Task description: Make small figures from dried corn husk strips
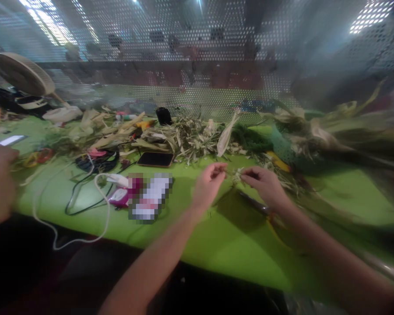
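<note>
My left hand (212, 178) is closed in a pinch above the green table; whatever lies between its fingertips is too small and blurred to make out. Close by on the right, the thumb and fingers of my right hand (262, 180) pinch a small, pale green-white tuft of plant strips (237, 176). The tuft sits between the two hands. Under my right hand lie scissors (254, 202), partly covered by the wrist, with a yellow handle. Just beyond my hands a dry corn husk (227, 135) stands up from a heap of cut plant strips (193, 135).
Left of my hands are a blurred-out phone (153, 199), a dark phone (155, 159), a magenta power block (121, 197) and a looping white cable (107, 223). A green basket (282, 142) with husks stands right. Another person's hand (0, 183) is far left, near a fan (22, 74).
</note>
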`<action>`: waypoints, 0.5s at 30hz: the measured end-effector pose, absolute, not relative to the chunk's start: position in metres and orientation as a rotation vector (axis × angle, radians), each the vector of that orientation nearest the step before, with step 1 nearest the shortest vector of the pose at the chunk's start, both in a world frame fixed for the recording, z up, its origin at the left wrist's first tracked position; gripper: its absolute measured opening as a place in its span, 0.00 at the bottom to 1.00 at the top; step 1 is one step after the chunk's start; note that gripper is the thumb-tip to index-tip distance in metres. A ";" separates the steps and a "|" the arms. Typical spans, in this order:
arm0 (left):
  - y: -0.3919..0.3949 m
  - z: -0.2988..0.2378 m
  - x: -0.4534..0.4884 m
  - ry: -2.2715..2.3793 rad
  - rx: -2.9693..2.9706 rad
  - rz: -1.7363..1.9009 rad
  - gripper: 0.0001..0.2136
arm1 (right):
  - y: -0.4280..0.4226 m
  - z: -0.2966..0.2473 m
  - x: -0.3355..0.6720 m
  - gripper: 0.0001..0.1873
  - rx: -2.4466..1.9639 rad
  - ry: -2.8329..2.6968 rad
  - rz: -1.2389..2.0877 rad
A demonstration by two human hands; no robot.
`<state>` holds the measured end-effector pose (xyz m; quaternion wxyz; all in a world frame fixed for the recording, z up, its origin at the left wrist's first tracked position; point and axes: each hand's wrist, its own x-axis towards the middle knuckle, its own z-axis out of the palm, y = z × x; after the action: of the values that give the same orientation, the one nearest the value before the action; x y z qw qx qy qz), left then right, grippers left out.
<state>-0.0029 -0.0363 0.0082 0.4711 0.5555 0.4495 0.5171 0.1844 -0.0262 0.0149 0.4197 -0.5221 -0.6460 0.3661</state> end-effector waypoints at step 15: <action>-0.030 0.017 -0.017 1.222 1.985 1.264 0.12 | -0.022 0.016 0.189 0.11 -1.307 -1.575 1.101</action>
<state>-0.0167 -0.0297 0.0169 0.2427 0.7261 0.4473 0.4624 0.1886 -0.0221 0.0159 0.3977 -0.5161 -0.6217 0.4347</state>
